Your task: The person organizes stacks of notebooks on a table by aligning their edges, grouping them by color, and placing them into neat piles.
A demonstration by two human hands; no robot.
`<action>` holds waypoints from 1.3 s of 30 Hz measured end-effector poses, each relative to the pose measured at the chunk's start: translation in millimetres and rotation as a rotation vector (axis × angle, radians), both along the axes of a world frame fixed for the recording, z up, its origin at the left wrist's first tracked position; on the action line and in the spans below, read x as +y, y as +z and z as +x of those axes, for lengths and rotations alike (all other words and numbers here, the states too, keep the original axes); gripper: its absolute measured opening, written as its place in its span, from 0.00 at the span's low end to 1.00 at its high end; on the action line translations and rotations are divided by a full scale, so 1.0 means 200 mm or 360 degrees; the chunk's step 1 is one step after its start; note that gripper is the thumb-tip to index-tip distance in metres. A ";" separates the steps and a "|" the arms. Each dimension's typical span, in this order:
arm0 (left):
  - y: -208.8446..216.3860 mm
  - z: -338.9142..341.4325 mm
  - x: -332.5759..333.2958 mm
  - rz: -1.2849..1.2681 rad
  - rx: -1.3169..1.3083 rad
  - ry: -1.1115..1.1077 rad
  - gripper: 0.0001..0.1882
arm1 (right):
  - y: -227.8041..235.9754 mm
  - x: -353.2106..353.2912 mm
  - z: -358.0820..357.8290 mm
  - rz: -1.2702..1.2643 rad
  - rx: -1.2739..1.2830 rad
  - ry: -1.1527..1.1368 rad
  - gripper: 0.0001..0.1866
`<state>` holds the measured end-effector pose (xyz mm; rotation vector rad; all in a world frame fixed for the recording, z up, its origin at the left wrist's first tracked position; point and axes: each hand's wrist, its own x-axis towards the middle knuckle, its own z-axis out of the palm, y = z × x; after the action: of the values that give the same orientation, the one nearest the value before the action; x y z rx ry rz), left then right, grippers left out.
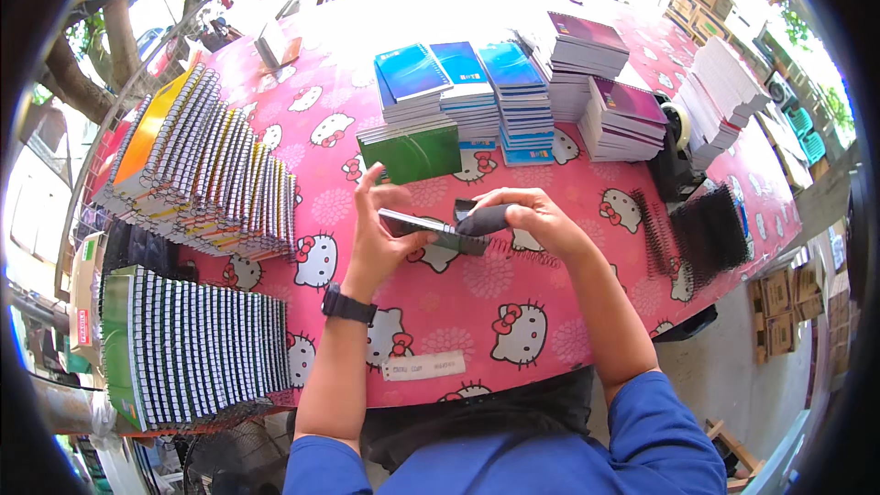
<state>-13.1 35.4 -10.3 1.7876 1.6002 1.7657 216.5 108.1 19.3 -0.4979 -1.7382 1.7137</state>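
Note:
My left hand (pixel 385 234) holds a small notebook (pixel 417 223) nearly edge-on, its thumb along the near side and some fingers raised and blurred. My right hand (pixel 532 213) is wrapped round a dark, rounded hand tool (pixel 486 219), whose exact kind I cannot make out. The tool sits against the notebook's right end. From that end a thin spiral binding coil (pixel 527 255) trails to the right over the tablecloth. Just beyond my left hand, a green-covered notebook (pixel 410 152) leans at the front of a blue-covered notebook stack (pixel 412 73).
Spiral-bound notebooks with an orange cover (pixel 156 133) and green-edged ones (pixel 124 339) line the left. Maroon-covered stacks (pixel 628 105), a black tape dispenser (pixel 676 160), loose paper stacks (pixel 720 105) and black coils (pixel 708 231) stand right. A white strip (pixel 423 366) lies near me on the pink tablecloth (pixel 587 312).

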 end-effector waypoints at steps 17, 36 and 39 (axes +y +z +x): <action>0.00 0.02 -0.02 -0.0502 -0.1251 -0.1031 0.20 | -0.18 0.04 0.04 -0.0483 -0.0237 0.0647 0.43; -0.07 -0.04 -0.01 -0.0748 -0.0993 -0.0981 0.15 | -0.06 0.05 0.01 0.0152 -0.0389 -0.0299 0.14; -0.06 -0.04 -0.02 -0.0744 -0.1025 -0.1036 0.14 | -0.02 0.03 0.02 0.0222 -0.0387 -0.0411 0.15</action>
<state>-20.7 31.5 -22.2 1.1520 0.9148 1.3086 219.6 113.2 16.1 -0.8565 -1.8529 1.3867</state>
